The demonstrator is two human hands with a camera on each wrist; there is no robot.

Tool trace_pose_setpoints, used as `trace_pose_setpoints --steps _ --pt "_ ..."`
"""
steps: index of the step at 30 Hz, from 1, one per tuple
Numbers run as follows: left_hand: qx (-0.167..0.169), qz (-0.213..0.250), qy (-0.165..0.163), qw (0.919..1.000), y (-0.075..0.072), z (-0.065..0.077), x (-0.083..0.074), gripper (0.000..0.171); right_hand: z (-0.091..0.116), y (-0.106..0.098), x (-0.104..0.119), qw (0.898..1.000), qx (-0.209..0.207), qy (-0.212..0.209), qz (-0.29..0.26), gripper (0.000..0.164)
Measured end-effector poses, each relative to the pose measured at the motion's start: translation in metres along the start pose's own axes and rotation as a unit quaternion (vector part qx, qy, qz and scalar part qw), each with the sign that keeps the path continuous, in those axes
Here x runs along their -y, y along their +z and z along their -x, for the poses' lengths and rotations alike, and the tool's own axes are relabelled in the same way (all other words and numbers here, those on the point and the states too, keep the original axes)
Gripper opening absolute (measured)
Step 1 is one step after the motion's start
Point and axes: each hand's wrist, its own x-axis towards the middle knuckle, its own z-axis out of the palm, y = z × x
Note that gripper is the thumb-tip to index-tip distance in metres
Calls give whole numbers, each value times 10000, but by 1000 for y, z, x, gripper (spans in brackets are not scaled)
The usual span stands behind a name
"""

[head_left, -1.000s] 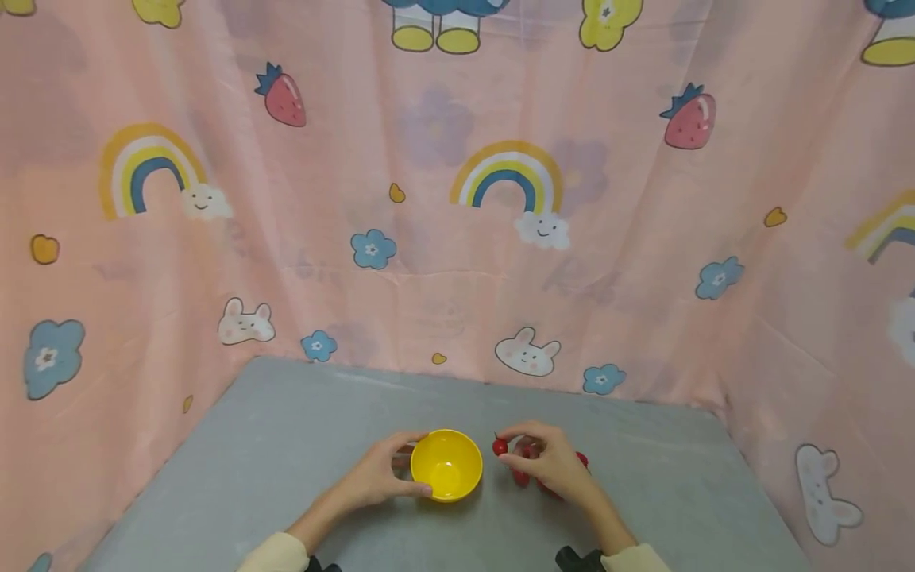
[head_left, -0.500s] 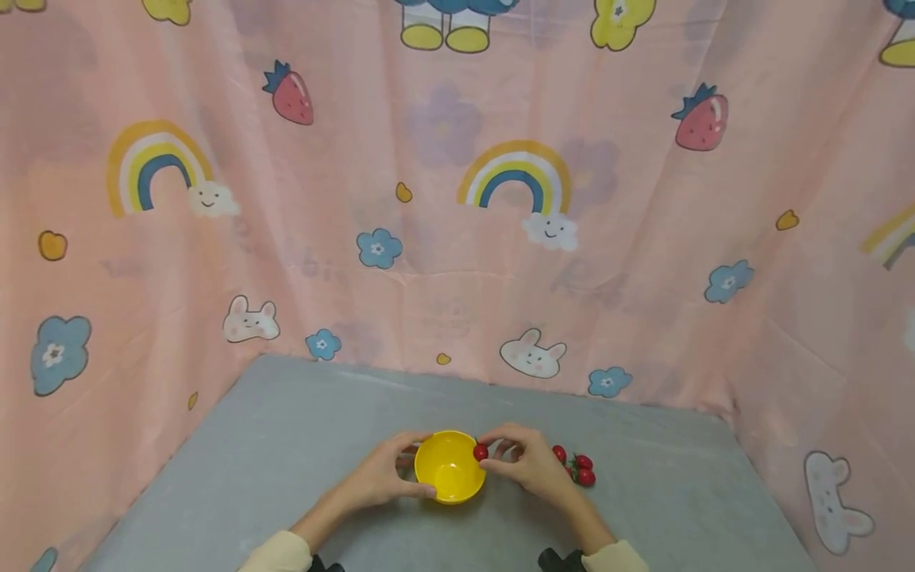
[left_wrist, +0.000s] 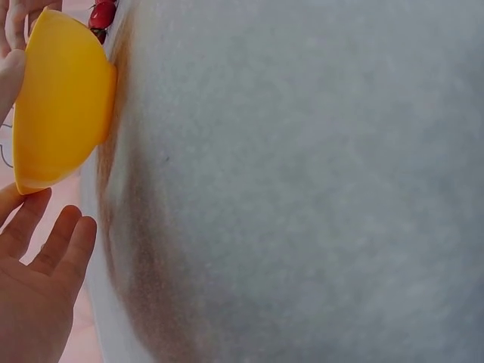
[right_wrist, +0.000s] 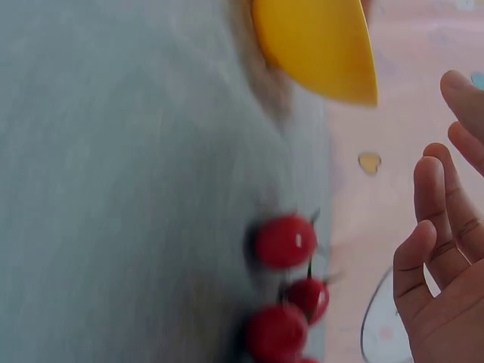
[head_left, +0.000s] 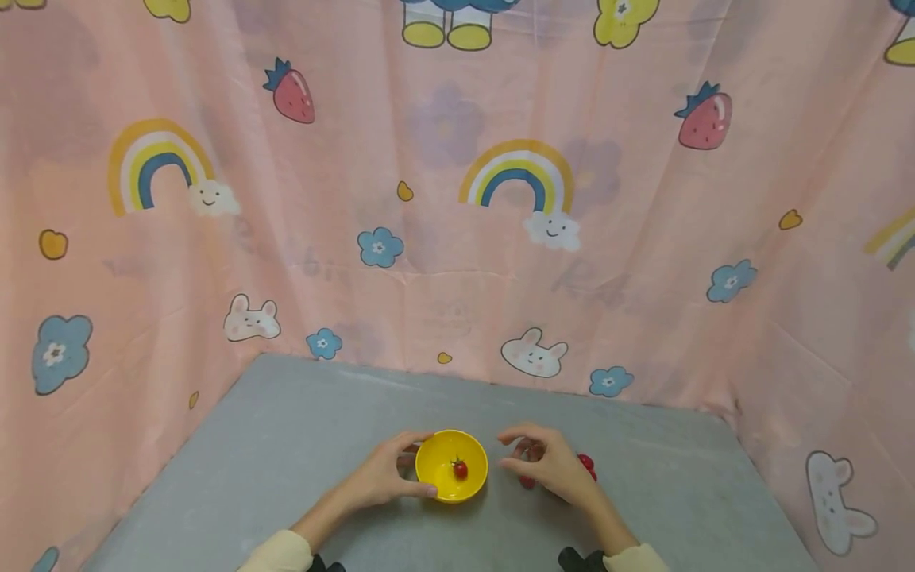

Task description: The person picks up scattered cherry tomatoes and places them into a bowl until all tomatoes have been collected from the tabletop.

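My left hand [head_left: 386, 470] holds a small yellow bowl [head_left: 438, 454] from its left side, thumb at the near rim and fingers at the far side. A single red cherry tomato [head_left: 461, 471] with a green stem lies inside the bowl. To the right, my right hand [head_left: 554, 462] hovers with thumb and fingers apart and nothing between them. Several more cherry tomatoes [right_wrist: 286, 242] lie on the table beneath and beside it, partly hidden by the hand in the head view. The left wrist view shows the bowl [left_wrist: 64, 98] side-on, its wall against the fingertips.
A grey table [head_left: 307, 421] carries everything. Pink curtain cloth [head_left: 400, 302] printed with rainbows, rabbits and flowers hangs behind it and at both sides. Dark straps [head_left: 581, 559] sit at the wrists by the pale sleeves.
My right hand carried a cherry tomato left to the bowl and let it go inside. It has since moved back right over the other tomatoes. My left hand has kept its hold.
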Motion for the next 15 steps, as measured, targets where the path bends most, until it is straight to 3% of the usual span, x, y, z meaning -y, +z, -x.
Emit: trace_pose_setpoints --steps 11,15 --pt "52 34 7 10000 -1 1 -2 75 32 -41 -24 9980 -572 -190 -183 28" --pt "55 11 1 10000 0 1 -2 74 45 -57 -32 9975 -706 -23 20 28"
